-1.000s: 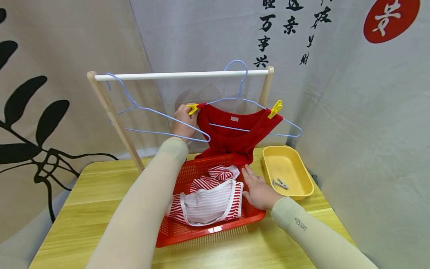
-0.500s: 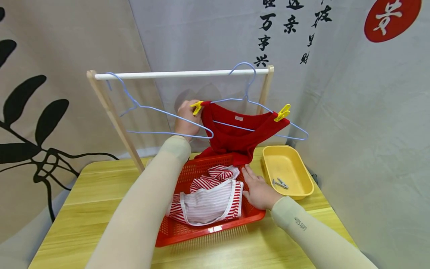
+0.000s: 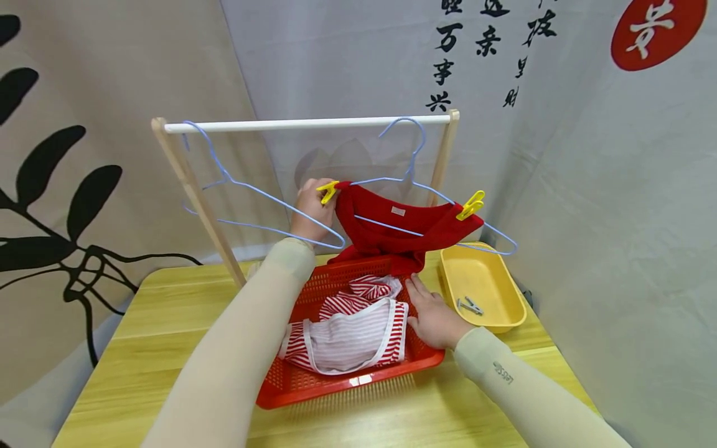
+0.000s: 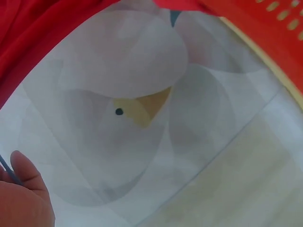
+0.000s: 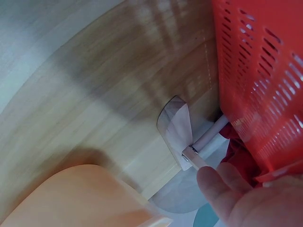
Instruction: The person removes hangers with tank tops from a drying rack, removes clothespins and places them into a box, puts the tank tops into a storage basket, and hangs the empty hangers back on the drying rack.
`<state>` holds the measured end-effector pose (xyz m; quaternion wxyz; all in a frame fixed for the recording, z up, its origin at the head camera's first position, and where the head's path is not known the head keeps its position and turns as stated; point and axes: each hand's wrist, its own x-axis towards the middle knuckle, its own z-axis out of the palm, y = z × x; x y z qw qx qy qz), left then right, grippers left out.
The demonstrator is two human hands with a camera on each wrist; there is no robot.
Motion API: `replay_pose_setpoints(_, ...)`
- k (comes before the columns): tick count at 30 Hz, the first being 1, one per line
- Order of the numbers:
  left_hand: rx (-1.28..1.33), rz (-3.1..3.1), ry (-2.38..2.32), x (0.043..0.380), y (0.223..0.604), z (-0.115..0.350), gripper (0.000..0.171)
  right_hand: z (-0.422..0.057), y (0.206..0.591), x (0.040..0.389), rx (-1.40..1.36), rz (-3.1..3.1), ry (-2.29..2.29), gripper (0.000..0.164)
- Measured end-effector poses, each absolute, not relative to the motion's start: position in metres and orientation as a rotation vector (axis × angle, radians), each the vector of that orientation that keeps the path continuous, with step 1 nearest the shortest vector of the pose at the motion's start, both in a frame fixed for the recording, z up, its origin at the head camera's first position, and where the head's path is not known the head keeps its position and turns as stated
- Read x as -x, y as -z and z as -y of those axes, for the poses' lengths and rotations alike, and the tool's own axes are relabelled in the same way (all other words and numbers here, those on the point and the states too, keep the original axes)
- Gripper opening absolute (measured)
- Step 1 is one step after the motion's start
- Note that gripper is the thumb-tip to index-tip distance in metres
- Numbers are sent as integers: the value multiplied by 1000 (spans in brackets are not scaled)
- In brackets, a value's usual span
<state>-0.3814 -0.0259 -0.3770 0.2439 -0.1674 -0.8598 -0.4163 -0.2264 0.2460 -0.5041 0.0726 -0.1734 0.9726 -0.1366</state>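
My left hand (image 3: 310, 211) grips the left end of a blue wire hanger (image 3: 413, 165); in the left wrist view, the thumb of that hand (image 4: 28, 201) lies against the wire. A red top (image 3: 378, 227) hangs on this hanger, tilted down to the right, with one yellow clothespin (image 3: 327, 193) at each shoulder. The hanger's hook overlaps the rack's white rod (image 3: 313, 125); whether it rests there I cannot tell. The top's lower part lies at the back of a red basket (image 3: 342, 393). My right hand (image 3: 437, 320) rests on the basket's right rim, fingers extended.
A second blue hanger (image 3: 263, 191) hangs bare at the rod's left, in front of my left wrist. The basket holds a red-and-white striped garment (image 3: 353, 342). Right of it, a yellow tray (image 3: 484, 274) contains grey clothespins (image 3: 469, 305). The rack's wooden leg (image 3: 196, 190) stands left.
The held hanger and red top first shift right, then drop, bringing the hook from above the rod down across it. The bare hanger swings slightly. My right hand stays on the rim.
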Motion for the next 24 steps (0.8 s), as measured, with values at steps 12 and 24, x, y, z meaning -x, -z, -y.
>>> replay_pose_setpoints(12, 440, 2340, 1139, 362, 412, 45, 21, -245, 504, 225, 490, -2917, 462, 83)
replay_pose_setpoints(24, 415, 2428, 1173, 331, 427, 65, 21, -243, 504, 223, 458, -2928, 502, 81)
